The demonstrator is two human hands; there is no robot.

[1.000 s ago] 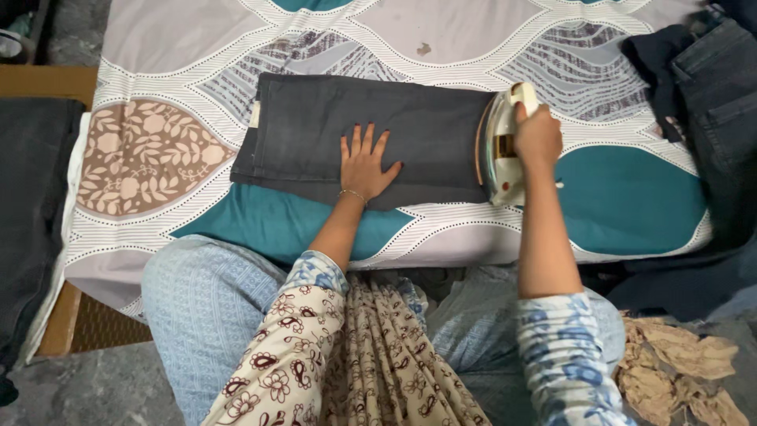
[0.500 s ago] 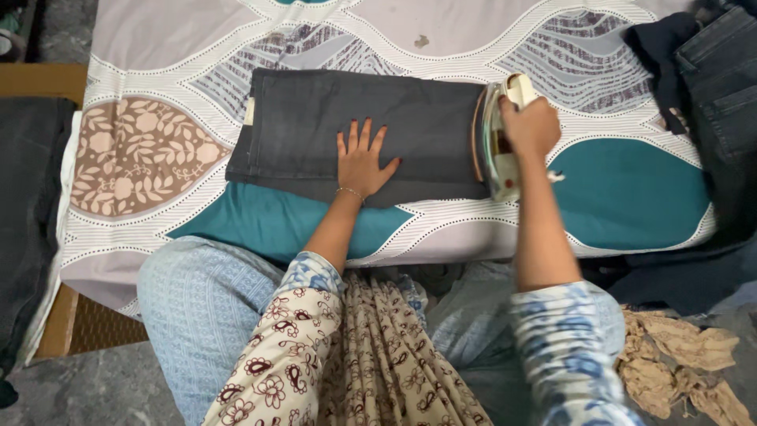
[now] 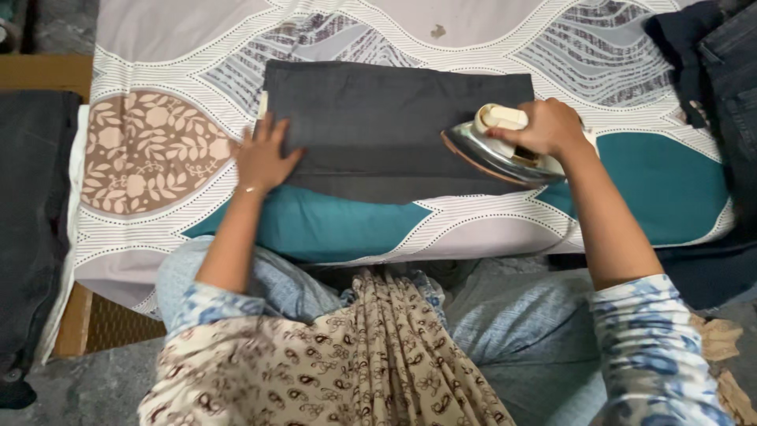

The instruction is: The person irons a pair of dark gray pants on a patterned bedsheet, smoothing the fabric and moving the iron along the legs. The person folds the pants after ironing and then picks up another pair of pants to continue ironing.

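Observation:
A folded dark grey garment (image 3: pixel 378 126) lies flat on a patterned sheet (image 3: pixel 158 47) spread over a low pad. My left hand (image 3: pixel 262 155) rests palm down, fingers spread, on the garment's left end. My right hand (image 3: pixel 548 126) grips the handle of a cream and metal clothes iron (image 3: pixel 497 146). The iron lies soleplate down on the garment's right end, its tip pointing left.
A pile of dark blue and denim clothes (image 3: pixel 721 71) sits at the right edge. Another dark cloth (image 3: pixel 31 221) lies along the left side. A crumpled tan fabric (image 3: pixel 721 355) is on the floor at lower right. My knees are against the pad's near edge.
My left hand slid from the garment's middle to its left end. The iron, earlier tilted up at the right edge, now lies flat on the garment, moved left.

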